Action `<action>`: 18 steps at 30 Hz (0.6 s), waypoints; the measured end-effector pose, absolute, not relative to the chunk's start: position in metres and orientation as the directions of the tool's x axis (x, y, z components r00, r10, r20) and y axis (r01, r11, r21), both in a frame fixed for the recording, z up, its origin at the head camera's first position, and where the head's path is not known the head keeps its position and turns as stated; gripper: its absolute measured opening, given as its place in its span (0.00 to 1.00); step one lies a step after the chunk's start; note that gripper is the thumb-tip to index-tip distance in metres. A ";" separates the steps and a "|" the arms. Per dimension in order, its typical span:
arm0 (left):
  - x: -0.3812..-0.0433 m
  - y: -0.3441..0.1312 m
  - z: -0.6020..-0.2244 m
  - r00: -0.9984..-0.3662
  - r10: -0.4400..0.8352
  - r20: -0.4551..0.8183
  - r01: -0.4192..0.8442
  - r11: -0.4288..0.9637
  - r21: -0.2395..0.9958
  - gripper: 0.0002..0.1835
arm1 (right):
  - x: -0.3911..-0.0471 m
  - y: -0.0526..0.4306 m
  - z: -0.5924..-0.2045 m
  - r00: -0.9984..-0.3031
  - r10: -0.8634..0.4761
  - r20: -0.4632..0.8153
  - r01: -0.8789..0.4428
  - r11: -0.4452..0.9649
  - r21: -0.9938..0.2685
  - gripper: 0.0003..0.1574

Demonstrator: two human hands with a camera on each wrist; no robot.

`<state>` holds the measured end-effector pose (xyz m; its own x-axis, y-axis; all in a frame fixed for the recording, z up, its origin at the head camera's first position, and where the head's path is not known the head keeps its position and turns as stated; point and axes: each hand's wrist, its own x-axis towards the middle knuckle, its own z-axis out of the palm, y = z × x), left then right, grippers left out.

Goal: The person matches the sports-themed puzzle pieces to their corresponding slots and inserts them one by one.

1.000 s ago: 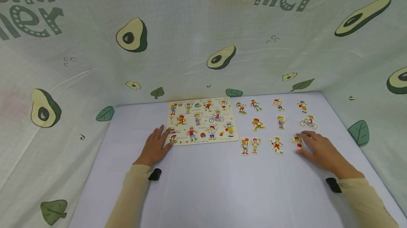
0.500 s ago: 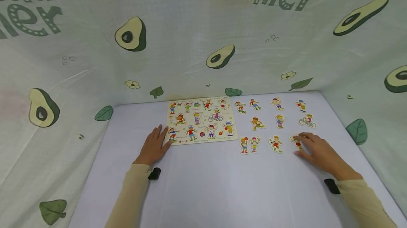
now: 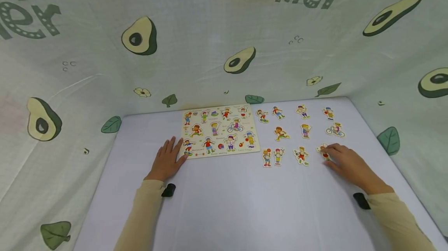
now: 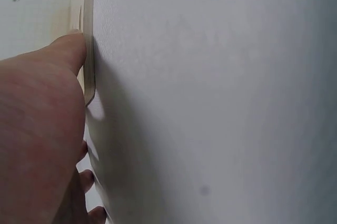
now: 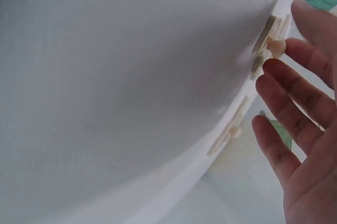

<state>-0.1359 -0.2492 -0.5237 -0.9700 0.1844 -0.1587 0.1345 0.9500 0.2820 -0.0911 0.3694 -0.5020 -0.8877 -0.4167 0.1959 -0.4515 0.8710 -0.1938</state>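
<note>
My left hand (image 3: 164, 162) lies flat on the table with fingers spread, beside a wooden puzzle board (image 3: 250, 150). In the left wrist view its thumb (image 4: 68, 50) rests on the edge of the board (image 4: 89, 71). My right hand (image 3: 350, 165) is over a small child-shaped puzzle piece (image 3: 322, 148), partly covering it. The right wrist view shows this piece (image 5: 265, 33) edge-on with a round knob (image 5: 277, 48). My index fingertip is right at the knob; the thumb stands apart from it and the other fingers are loosely extended.
Several more sports-figure pieces lie right of the board, including a footballer (image 3: 301, 156), a runner (image 3: 281, 133) and a cyclist (image 3: 335, 129). An avocado-print cloth (image 3: 196, 76) rises behind the white table (image 3: 245, 204) and at both sides.
The head view has shifted slightly. My right hand has moved slightly further over the small piece, covering more of it. My left hand stays at the board's corner.
</note>
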 end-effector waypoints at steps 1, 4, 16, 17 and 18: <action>-0.136 -0.249 -0.523 -0.970 0.184 -0.161 0.135 0.951 0.278 0.41 | -0.092 0.369 -0.500 -0.892 -0.410 0.188 -0.443 0.877 -0.188 0.25; -0.136 -0.248 -0.521 -0.969 0.183 -0.163 0.134 0.952 0.276 0.41 | -0.095 0.367 -0.496 -0.909 -0.386 0.159 -0.411 0.893 -0.184 0.22; -0.136 -0.250 -0.523 -0.973 0.183 -0.137 0.139 0.949 0.281 0.42 | -0.109 0.361 -0.496 -0.948 -0.306 0.091 -0.318 0.929 -0.188 0.14; -0.136 -0.250 -0.523 -0.974 0.183 -0.134 0.139 0.949 0.283 0.42 | -0.110 0.361 -0.496 -0.946 -0.308 0.101 -0.322 0.928 -0.187 0.13; -0.136 -0.250 -0.523 -0.974 0.183 -0.131 0.139 0.949 0.284 0.42 | -0.111 0.361 -0.497 -0.943 -0.312 0.113 -0.328 0.927 -0.184 0.13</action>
<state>-0.1359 -0.2502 -0.5229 -0.9744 0.1825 -0.1313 0.1393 0.9485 0.2845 -0.1107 0.3607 -0.4969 -0.9434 -0.3119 0.1130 -0.3284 0.9265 -0.1836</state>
